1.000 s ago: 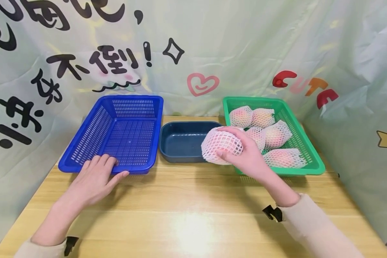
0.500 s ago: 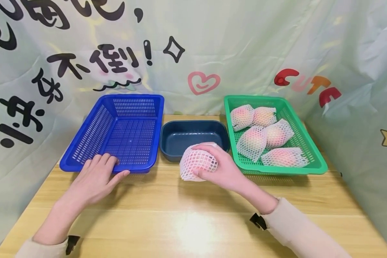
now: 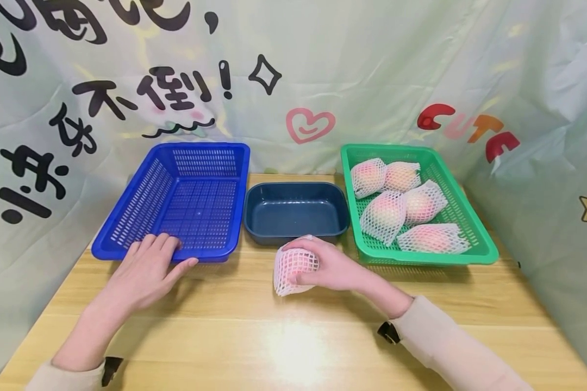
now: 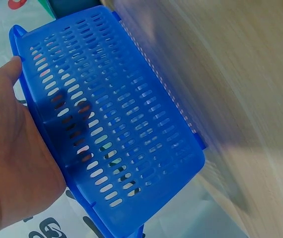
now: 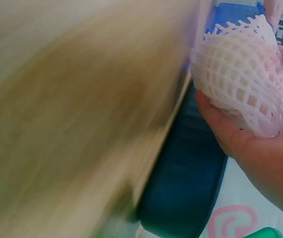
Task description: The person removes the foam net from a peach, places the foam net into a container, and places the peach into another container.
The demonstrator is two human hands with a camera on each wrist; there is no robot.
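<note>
My right hand (image 3: 330, 266) grips a peach (image 3: 295, 267) in a white foam net, over the table just in front of the dark blue dish (image 3: 295, 234). In the right wrist view the thumb lies along one side of the netted peach (image 5: 246, 79); whether it touches the table I cannot tell. My left hand (image 3: 144, 271) holds the front rim of the blue basket (image 3: 200, 253), fingers hooked over inside and thumb along the rim. Dark finger shapes show through the slots of the basket wall (image 4: 111, 109) in the left wrist view.
A green basket (image 3: 420, 259) at the right holds several netted peaches (image 3: 383, 214). The dish stands between the two baskets on the wooden table (image 3: 215, 331). A printed curtain (image 3: 372, 70) hangs behind and along the sides.
My right hand has carried the netted peach left and toward me, from beside the green basket to the front of the dish, and lowered it. The left hand has stayed on the blue basket.
</note>
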